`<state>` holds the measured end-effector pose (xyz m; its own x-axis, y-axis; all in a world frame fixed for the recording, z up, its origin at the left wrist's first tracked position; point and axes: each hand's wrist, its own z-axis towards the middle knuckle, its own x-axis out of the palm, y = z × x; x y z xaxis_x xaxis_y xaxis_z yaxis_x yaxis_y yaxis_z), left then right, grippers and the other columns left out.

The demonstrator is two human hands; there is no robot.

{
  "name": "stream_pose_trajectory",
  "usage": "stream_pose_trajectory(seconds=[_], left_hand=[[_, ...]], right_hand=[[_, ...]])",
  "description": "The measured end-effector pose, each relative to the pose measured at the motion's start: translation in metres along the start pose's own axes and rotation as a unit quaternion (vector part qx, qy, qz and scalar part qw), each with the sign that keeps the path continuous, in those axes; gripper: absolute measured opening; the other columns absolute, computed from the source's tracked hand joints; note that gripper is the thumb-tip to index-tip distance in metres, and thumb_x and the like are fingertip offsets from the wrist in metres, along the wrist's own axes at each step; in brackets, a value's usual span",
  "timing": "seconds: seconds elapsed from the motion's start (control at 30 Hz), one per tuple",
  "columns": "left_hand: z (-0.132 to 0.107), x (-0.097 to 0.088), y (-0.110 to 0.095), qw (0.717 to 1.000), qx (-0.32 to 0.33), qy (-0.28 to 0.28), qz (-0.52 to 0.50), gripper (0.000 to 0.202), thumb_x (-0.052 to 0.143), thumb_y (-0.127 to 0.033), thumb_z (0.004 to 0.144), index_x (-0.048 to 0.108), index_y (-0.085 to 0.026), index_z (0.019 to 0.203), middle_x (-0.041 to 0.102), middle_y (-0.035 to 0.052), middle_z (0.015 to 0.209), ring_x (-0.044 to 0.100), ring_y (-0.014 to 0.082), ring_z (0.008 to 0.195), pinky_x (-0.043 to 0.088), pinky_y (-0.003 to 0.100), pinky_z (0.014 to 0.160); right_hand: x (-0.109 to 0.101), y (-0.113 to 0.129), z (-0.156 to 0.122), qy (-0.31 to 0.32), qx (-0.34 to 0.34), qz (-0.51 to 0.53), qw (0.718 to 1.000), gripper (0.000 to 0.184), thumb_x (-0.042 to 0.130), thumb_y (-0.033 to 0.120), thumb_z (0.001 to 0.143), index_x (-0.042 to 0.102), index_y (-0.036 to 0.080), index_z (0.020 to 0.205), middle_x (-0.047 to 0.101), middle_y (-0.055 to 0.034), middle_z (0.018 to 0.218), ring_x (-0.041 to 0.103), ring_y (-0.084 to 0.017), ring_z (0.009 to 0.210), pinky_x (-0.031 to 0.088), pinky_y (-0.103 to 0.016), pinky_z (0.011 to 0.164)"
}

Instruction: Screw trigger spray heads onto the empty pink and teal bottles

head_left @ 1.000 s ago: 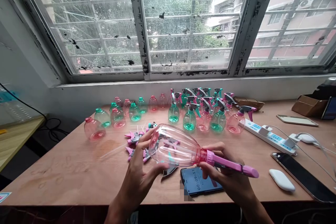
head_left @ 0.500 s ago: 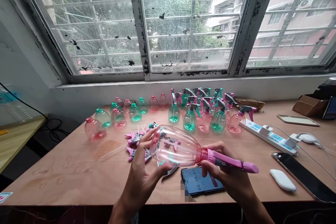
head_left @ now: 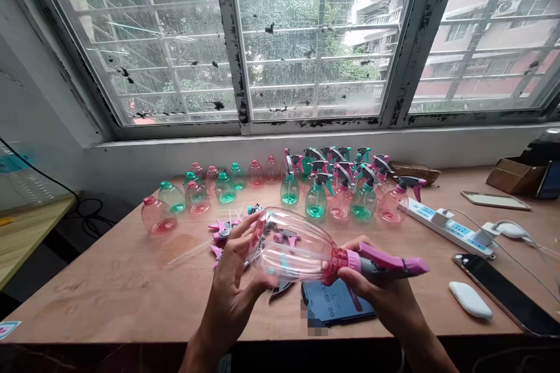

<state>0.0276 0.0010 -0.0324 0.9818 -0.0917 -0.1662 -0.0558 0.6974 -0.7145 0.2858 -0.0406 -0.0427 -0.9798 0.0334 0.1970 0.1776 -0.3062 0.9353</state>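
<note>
A clear pink spray bottle [head_left: 293, 245] lies sideways in the air between my hands, its base to the left. My left hand [head_left: 234, 280] cups the base end, thumb below and fingers behind. At the neck, my right hand [head_left: 371, 288] grips the collar of the pink and grey trigger sprayer [head_left: 389, 265], which sits on the bottle mouth. Some of my right fingers are hidden behind the bottle neck. Behind my left hand, loose trigger sprayers [head_left: 223, 227] lie in a pile on the table, partly seen through the bottle.
Bottles without tops, such as a pink one [head_left: 158, 215], stand at the back left. Several bottles with sprayers, including a green one [head_left: 315, 201], stand at back centre. A phone with a timer [head_left: 336, 303], a power strip [head_left: 450, 227], a white case [head_left: 470, 300] and a dark phone [head_left: 510, 291] lie toward the right.
The sprayer has turned about the bottle's long axis, so its pink trigger now shows on the upper side. The bottle stays in both hands at nearly the same place.
</note>
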Motion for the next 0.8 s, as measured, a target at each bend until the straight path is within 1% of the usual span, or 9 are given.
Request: stream_pose_trajectory(seconds=[0.1, 0.2, 0.3, 0.33, 0.4, 0.47, 0.5, 0.67, 0.8], left_hand=[[0.004, -0.001, -0.001, 0.996, 0.063, 0.005, 0.066, 0.053, 0.078, -0.031, 0.104, 0.06, -0.04, 0.153, 0.053, 0.0039, 0.172, 0.043, 0.028, 0.166, 0.045, 0.047, 0.134], [0.004, -0.004, -0.002, 0.99, 0.078, 0.015, 0.115, 0.059, 0.071, -0.024, 0.107, 0.053, -0.044, 0.16, 0.056, 0.0035, 0.17, 0.046, 0.0273, 0.165, 0.044, 0.05, 0.135], [0.002, -0.006, -0.003, 0.988, 0.042, 0.028, 0.149, 0.069, 0.082, -0.035, 0.1, 0.05, -0.039, 0.161, 0.054, 0.0087, 0.172, 0.046, 0.0327, 0.164, 0.046, 0.053, 0.133], [0.001, -0.007, -0.003, 0.987, 0.022, 0.025, 0.156, 0.068, 0.084, -0.041, 0.098, 0.053, -0.037, 0.158, 0.054, 0.0103, 0.172, 0.047, 0.0344, 0.164, 0.047, 0.054, 0.132], [0.001, -0.008, -0.004, 0.988, -0.011, 0.013, 0.156, 0.054, 0.08, -0.048, 0.1, 0.061, -0.034, 0.148, 0.057, 0.0111, 0.17, 0.051, 0.0349, 0.161, 0.051, 0.053, 0.129], [0.003, -0.009, -0.005, 0.988, -0.021, 0.012, 0.15, 0.04, 0.074, -0.045, 0.105, 0.065, -0.035, 0.142, 0.061, 0.0087, 0.167, 0.053, 0.0325, 0.16, 0.051, 0.051, 0.129], [0.004, -0.009, -0.005, 0.988, -0.014, 0.015, 0.152, 0.04, 0.073, -0.043, 0.106, 0.065, -0.037, 0.145, 0.061, 0.0072, 0.167, 0.052, 0.0312, 0.161, 0.049, 0.05, 0.13], [0.006, -0.011, -0.002, 0.986, 0.055, 0.024, 0.155, 0.06, 0.074, -0.03, 0.106, 0.053, -0.043, 0.161, 0.057, 0.0043, 0.169, 0.049, 0.0268, 0.163, 0.045, 0.045, 0.134], [0.002, -0.012, -0.001, 0.99, 0.033, 0.028, 0.135, 0.066, 0.084, -0.045, 0.097, 0.055, -0.041, 0.156, 0.057, 0.0056, 0.169, 0.048, 0.0307, 0.163, 0.046, 0.048, 0.134]], right_hand=[[0.0, -0.001, 0.003, 0.006, -0.017, 0.02, 1.0, 0.033, 0.093, 0.055, 0.09, 0.08, 0.025, 0.093, 0.086, -0.0021, 0.076, 0.08, -0.025, 0.077, 0.061, -0.034, 0.073], [0.0, 0.0, 0.003, 0.013, -0.005, 0.02, 1.0, 0.035, 0.092, 0.056, 0.09, 0.077, 0.025, 0.093, 0.086, -0.0027, 0.073, 0.079, -0.026, 0.073, 0.061, -0.034, 0.066], [0.001, 0.003, 0.0, -0.003, -0.01, -0.04, 0.999, 0.034, 0.095, 0.052, 0.088, 0.073, 0.026, 0.092, 0.084, -0.0015, 0.071, 0.076, -0.024, 0.067, 0.05, -0.027, 0.047], [0.002, 0.004, 0.0, -0.012, -0.019, -0.068, 0.997, 0.034, 0.097, 0.05, 0.085, 0.073, 0.026, 0.092, 0.084, -0.001, 0.072, 0.076, -0.023, 0.066, 0.046, -0.026, 0.043], [0.004, 0.005, -0.001, -0.03, -0.038, -0.115, 0.992, 0.035, 0.101, 0.046, 0.079, 0.075, 0.026, 0.092, 0.082, 0.0001, 0.074, 0.075, -0.022, 0.066, 0.043, -0.024, 0.04], [0.005, 0.006, -0.001, -0.028, -0.031, -0.114, 0.993, 0.037, 0.102, 0.046, 0.078, 0.075, 0.026, 0.092, 0.081, 0.0007, 0.073, 0.075, -0.021, 0.066, 0.043, -0.024, 0.04], [0.005, 0.006, 0.0, -0.021, -0.017, -0.094, 0.995, 0.037, 0.101, 0.047, 0.08, 0.074, 0.025, 0.092, 0.081, 0.0008, 0.072, 0.075, -0.021, 0.065, 0.043, -0.024, 0.041], [0.005, 0.005, 0.004, 0.015, 0.03, 0.014, 0.999, 0.041, 0.095, 0.054, 0.088, 0.069, 0.023, 0.094, 0.081, 0.0006, 0.063, 0.075, -0.019, 0.058, 0.048, -0.025, 0.046], [0.006, 0.005, 0.002, -0.005, 0.01, -0.037, 0.999, 0.039, 0.098, 0.05, 0.085, 0.072, 0.023, 0.095, 0.081, 0.0013, 0.067, 0.076, -0.019, 0.059, 0.054, -0.026, 0.05]])
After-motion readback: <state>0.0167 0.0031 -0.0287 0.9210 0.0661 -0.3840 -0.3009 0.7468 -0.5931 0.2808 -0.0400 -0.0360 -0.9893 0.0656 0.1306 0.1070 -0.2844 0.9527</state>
